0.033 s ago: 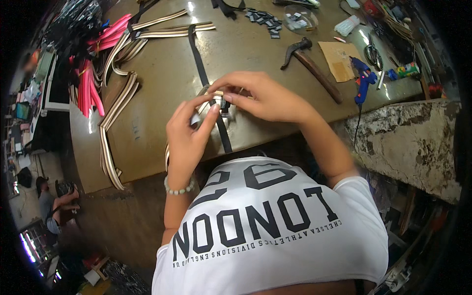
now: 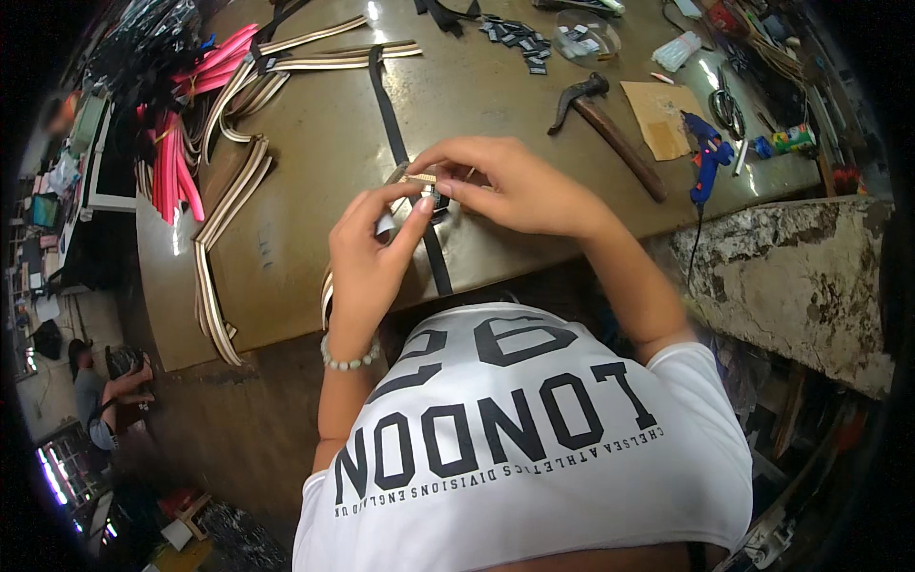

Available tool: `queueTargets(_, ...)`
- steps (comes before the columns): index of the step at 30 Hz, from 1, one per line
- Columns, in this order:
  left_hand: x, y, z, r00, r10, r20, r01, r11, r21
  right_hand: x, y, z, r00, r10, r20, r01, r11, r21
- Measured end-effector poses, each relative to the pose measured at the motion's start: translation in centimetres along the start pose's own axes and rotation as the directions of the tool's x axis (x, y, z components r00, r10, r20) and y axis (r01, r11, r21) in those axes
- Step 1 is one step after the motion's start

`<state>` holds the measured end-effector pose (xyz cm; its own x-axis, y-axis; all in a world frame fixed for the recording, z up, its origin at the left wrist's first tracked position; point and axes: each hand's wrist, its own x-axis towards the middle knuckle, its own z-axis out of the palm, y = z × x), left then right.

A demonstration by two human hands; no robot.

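Observation:
Both my hands meet over the near part of the table. My left hand (image 2: 374,243), with a beaded bracelet on its wrist, pinches the end of a cream-and-brown striped strap (image 2: 329,296) between thumb and forefinger. From the other side, my right hand (image 2: 519,191) curls its fingertips onto the same strap end, where there is a small black piece (image 2: 439,205). The fingers partly cover that piece, and I cannot make out its exact kind. Beneath my hands a flat black band (image 2: 388,110) runs across the tabletop.
More striped straps (image 2: 224,205) and pink strips (image 2: 172,172) lie at the left. Small black labels (image 2: 515,38) sit near a clear tub (image 2: 583,43) at the back. A hammer (image 2: 615,138), cardboard (image 2: 658,119) and a blue glue gun (image 2: 707,162) lie at the right. A person sits far left.
The small black piece has tilted up closer to my fingertips. My hands have barely shifted.

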<state>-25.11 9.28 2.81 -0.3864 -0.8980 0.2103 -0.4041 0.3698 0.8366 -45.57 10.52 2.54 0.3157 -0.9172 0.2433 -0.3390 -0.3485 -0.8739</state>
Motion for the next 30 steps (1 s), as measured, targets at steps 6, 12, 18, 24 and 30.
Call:
queueTargets(6,0.6,-1.0,0.2,0.982,-0.186,0.002,0.183,0.965,-0.188,0.1,-0.1,0.4,0.996,0.072,-0.048,-0.07,0.997,0.043)
queueTargets(12,0.7,-1.8,0.1,0.95,-0.295,-0.098,0.251,0.914,-0.318,0.8,2.3,-0.2,0.882,0.384,0.274,-0.447,0.867,0.221)
queueTargets(18,2.1,-5.5,1.1,0.933,-0.304,-0.19,0.252,0.933,-0.257,2.9,5.3,-2.8,0.864,-0.196,-0.463,-0.257,0.619,-0.742)
queueTargets(24,1.3,-7.7,2.0,0.96,-0.204,-0.193,0.234,0.96,0.152,-0.8,5.0,1.7,0.946,0.129,-0.298,-0.241,0.893,-0.379)
queueTargets(30,0.6,-5.9,2.3,0.957,-0.242,-0.162,0.273,0.938,0.212,-3.6,4.8,5.8,0.931,0.015,-0.364,-0.186,0.879,-0.439)
